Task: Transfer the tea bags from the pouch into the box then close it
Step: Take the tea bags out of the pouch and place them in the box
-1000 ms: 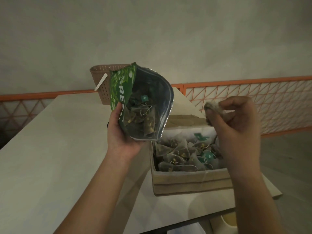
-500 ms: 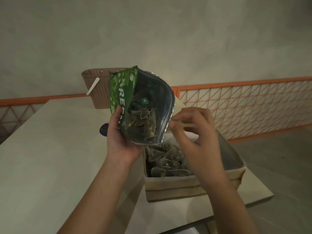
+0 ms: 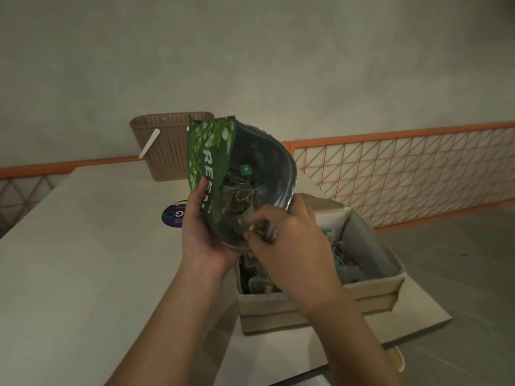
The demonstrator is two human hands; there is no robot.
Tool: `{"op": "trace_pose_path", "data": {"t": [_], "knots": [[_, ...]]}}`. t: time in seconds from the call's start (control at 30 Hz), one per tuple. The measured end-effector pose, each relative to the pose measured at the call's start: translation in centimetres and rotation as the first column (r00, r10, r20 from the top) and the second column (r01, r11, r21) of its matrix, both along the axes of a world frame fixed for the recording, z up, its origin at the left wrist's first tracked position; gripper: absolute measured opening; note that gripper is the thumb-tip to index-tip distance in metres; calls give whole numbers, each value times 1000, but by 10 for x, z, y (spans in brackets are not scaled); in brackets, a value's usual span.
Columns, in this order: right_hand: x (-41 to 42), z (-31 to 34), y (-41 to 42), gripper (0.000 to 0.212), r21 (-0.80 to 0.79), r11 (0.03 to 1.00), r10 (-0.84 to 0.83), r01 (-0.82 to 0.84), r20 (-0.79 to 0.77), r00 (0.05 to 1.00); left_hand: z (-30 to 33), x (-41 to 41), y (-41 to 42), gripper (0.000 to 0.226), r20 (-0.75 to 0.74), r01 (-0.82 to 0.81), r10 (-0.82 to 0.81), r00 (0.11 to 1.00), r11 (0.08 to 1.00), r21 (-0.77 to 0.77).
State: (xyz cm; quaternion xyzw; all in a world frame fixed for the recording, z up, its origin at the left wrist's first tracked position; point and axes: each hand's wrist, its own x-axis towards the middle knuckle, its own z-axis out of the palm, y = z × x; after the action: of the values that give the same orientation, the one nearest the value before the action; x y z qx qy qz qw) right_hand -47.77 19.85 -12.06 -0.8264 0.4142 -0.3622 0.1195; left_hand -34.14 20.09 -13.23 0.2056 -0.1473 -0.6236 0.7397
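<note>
We held the pouch (image 3: 220,174) upright in the left hand (image 3: 200,235), thumb curled over its green printed face and fingers wrapped behind, mouth tipped toward us, presumably so the right hand (image 3: 289,246) could reach in. The right hand's fingers were curled inside the mouth, pinching what looked like one tea bag (image 3: 252,225); the exact contact was partly hidden.

The box (image 3: 320,302) sat at 5 o'clock from the pouch, just beneath it, likely to shorten each transfer. Its lid stood open at the far side, and several transferred bags (image 3: 348,270) lay inside.

Materials: pouch glossy, flexible film with a silvery lining; tea bags pyramid-shaped, translucent mesh with thin strings and small green tags; box stiff tan cardboard, rectangular. A perforated plastic basket (image 3: 167,146) stood at 11 o'clock on the smooth pale table (image 3: 83,274).
</note>
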Motion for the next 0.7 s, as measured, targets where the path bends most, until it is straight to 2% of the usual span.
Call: {"op": "trace_pose_path", "data": {"t": [0.1,0.2,0.27,0.6,0.67,0.7], "knots": [[-7,2,-3,13,68,991,92,-118,305,948,-1,5,-3,63,4,6,-6,1000,1000,3],[-20,13,-4,10,70,983,101,-167,556,825,-3,12,-6,59,14,-6,6,1000,1000,7],[-33,20,-7,10,89,978,86,-191,661,746,-5,15,-6,56,-12,10,-11,1000,1000,-10],[-67,13,-27,21,24,987,57,-161,875,481,-9,18,-4,58,-46,30,-32,998,999,-40],[-70,10,-30,21,40,992,27,-120,860,510,-8,17,-6,56,-57,20,-23,998,998,-54],[-72,7,-32,21,66,994,-5,-85,819,574,-7,16,-6,55,-65,18,-22,998,998,-56]]}}
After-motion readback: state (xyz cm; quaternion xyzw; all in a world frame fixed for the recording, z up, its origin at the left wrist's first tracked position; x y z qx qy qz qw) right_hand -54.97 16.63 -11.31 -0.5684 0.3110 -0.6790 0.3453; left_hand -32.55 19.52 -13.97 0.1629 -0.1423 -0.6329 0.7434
